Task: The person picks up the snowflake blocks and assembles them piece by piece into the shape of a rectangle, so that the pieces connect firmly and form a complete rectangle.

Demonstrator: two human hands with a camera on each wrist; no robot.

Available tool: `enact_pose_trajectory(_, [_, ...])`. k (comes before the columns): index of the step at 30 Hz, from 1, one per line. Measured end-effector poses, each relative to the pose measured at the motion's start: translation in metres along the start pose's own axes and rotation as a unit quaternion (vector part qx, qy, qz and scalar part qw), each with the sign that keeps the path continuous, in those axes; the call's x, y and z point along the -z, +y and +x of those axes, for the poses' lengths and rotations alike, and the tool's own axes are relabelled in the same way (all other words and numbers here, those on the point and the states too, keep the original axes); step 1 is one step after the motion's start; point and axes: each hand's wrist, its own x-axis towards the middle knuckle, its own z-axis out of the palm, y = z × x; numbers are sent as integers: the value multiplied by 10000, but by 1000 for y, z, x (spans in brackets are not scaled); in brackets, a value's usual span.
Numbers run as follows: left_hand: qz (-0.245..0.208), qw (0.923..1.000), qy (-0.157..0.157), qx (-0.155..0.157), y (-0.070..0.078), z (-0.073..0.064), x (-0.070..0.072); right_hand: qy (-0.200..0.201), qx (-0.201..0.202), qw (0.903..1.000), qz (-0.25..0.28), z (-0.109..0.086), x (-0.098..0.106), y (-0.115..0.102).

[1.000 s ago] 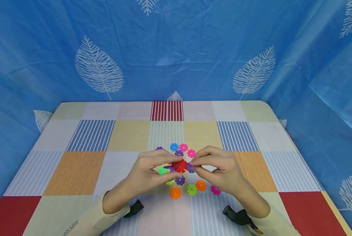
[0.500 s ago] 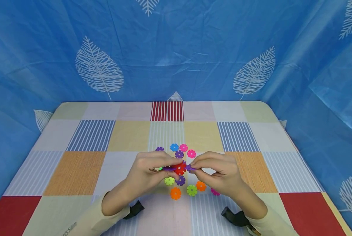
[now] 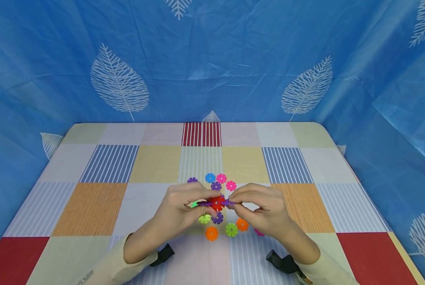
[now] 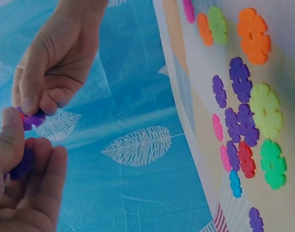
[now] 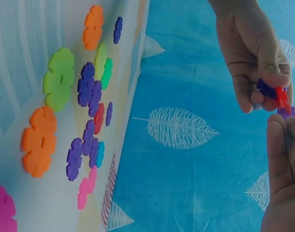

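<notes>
My left hand (image 3: 178, 204) pinches a red interlocking disc (image 3: 218, 203) between thumb and fingers, above the table. A purple disc (image 5: 266, 88) is joined to the red one on the left-hand side, partly hidden by those fingers. From the other side, my right hand (image 3: 264, 202) pinches a second purple disc (image 3: 229, 202) edge-on. This purple disc meets the red disc's right edge; how deep it sits in a slot cannot be made out. In the right wrist view, the red disc (image 5: 282, 99) stands between both purple ones.
Loose discs lie on the patchwork tablecloth (image 3: 155, 158) below and around the hands: blue (image 3: 210, 177), pink (image 3: 231, 185), orange (image 3: 211, 233), lime green (image 3: 231, 229) and several purple ones (image 4: 241, 79). A blue leaf-print curtain (image 3: 212, 59) hangs behind and at the sides.
My right hand has shifted slightly left and down, bringing its purple disc against the red disc's edge. The left hand has dipped slightly and still grips the red disc.
</notes>
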Motion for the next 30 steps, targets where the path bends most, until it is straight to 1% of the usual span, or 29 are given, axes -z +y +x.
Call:
enact_pose_trajectory(4, [213, 9990, -107, 366, 3, 0, -1, 101, -181, 9998, -48, 0, 0, 3])
enact_pose_trajectory(6, [235, 9985, -108, 480, 5, 1, -1, 125, -217, 9997, 6, 0, 0, 4])
enact_pose_trajectory(7, [249, 9985, -93, 488, 5, 1, -2, 130, -226, 9997, 28, 0, 0, 4])
enact_pose_trajectory(10, [316, 9987, -54, 393, 5, 2, -3, 125, -227, 9996, 118, -1, -1, 3])
enact_pose_trajectory(13, [339, 9993, -28, 160, 5, 1, -6, 87, -253, 9994, 223, -1, -5, 2])
enact_pose_trajectory(15, [258, 9997, -19, 44, 4, 1, -7, 61, -306, 9991, 278, -2, -8, 1])
enact_pose_trajectory(18, [168, 9999, 15, -31, 4, 0, -8, 4, -380, 9989, 288, 0, -9, 0])
enact_pose_trajectory(20, [142, 9999, 24, 29, 4, 0, -6, -32, -482, 9982, 342, 4, -6, -1])
enact_pose_trajectory(23, [128, 9998, 49, 175, 4, 0, -2, -91, -769, 9962, 390, 11, 2, -2])
enact_pose_trajectory(25, [138, 9995, 78, 262, 3, 1, 1, -150, -1063, 9936, 345, 11, 8, 0])
enact_pose_trajectory(28, [177, 9990, 139, 376, 3, 1, 5, -352, -1583, 9866, 167, 3, 18, 10])
enact_pose_trajectory(30, [215, 9986, 189, 454, 3, 1, 7, -583, -1943, 9792, 14, -5, 23, 18])
